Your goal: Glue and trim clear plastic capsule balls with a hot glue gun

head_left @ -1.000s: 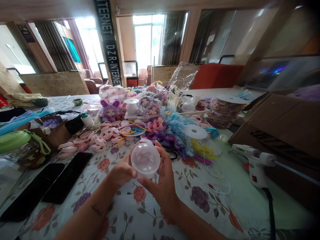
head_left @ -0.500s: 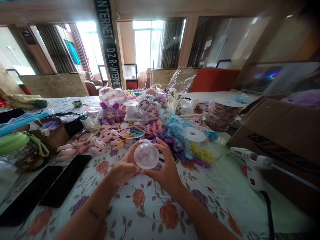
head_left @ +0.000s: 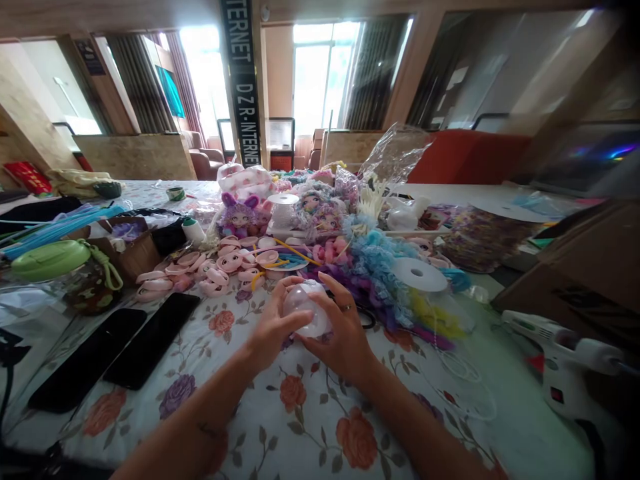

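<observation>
Clear ball (head_left: 316, 325), one, over the floral-covered bench (head_left: 250, 407), gripped between both hands: left hand (head_left: 273, 330), fingers curled round its left side, thumb across the front; right hand (head_left: 350, 337), fingers bent against its right. Beyond, pink bands (head_left: 231, 260); leftward, black phones (head_left: 153, 340), two; rightward, white glue gun (head_left: 563, 367).

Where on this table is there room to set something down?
Bare cloth lies between the left forearm and right forearm, and between the left forearm and the nearer phone. Beyond the translucent ball it's crowded: pink bands, blue lace, dolls.
</observation>
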The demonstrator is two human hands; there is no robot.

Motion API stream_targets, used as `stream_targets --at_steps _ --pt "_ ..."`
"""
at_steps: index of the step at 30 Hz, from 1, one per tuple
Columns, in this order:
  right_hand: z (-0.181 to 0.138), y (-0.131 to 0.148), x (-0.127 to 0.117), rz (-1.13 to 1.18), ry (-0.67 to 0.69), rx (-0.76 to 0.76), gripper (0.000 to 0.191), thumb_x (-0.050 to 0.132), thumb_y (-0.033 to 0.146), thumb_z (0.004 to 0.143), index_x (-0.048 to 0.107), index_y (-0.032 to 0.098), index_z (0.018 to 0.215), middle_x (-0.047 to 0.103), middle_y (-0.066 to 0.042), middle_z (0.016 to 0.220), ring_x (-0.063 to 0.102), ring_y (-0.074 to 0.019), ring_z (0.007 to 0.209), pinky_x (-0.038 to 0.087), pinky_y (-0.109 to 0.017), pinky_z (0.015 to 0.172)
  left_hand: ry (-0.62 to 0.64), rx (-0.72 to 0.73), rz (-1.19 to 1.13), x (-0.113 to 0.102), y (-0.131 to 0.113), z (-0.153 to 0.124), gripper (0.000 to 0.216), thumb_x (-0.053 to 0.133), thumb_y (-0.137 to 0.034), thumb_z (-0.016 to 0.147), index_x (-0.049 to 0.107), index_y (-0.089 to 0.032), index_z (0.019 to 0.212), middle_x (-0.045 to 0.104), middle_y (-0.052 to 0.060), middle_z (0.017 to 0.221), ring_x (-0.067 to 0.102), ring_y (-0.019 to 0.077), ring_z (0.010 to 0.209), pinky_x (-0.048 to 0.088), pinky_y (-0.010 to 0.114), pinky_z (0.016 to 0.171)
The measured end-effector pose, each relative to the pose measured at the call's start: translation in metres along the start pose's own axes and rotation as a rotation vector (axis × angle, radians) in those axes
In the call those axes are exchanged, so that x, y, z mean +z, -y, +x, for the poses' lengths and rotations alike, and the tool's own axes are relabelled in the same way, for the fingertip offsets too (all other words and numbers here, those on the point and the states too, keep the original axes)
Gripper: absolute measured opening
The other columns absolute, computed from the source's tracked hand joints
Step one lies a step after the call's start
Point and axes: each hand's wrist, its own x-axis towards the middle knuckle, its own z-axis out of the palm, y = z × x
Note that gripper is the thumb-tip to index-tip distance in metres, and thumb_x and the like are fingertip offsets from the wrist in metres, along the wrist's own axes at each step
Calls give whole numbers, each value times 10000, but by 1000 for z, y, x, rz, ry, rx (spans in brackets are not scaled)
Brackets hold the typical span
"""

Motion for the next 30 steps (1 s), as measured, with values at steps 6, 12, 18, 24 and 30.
stream_targets --at_steps 6,12,18,24,30 --pt "-4 3 5 -7 -77 -22 570 719 266 769 456 251 1274 375 -157 1456 426 -358 1331 454 -551 1038 -88 129 221 5 6 -4 544 817 -261 664 589 -283 1157 591 26 1111 572 220 974 457 300 832" --pt "-3 9 8 -45 -120 -79 562 691 261 807 416 281 1296 379 -150 1444 437 -357 1322 471 -540 1001 -162 279 329 8 7 -8 432 780 -219 709 681 -261 1127 588 54 1173 510 296 1166 363 364 1032" --pt "-5 8 12 -25 -118 -105 599 685 247 806 376 287 1318 376 -144 1459 434 -352 1331 475 -560 1005 -191 248 262 11 8 -10 412 747 -169 697 707 -271 1094 598 36 1150 528 277 1128 391 346 1011" --pt "-5 7 13 3 -114 -133 607 710 252 804 391 250 1321 401 -161 1430 428 -354 1331 453 -570 1038 -155 206 227 8 11 -10 420 694 -167 731 682 -268 1139 606 39 1184 528 277 1153 388 356 1029" --pt "-4 8 11 -2 -126 -144 663 719 246 795 377 279 1362 406 -147 1418 443 -348 1312 463 -568 1020 -163 277 299 10 11 -11 360 676 -224 785 678 -263 1143 618 37 1183 533 270 1149 389 347 1028"
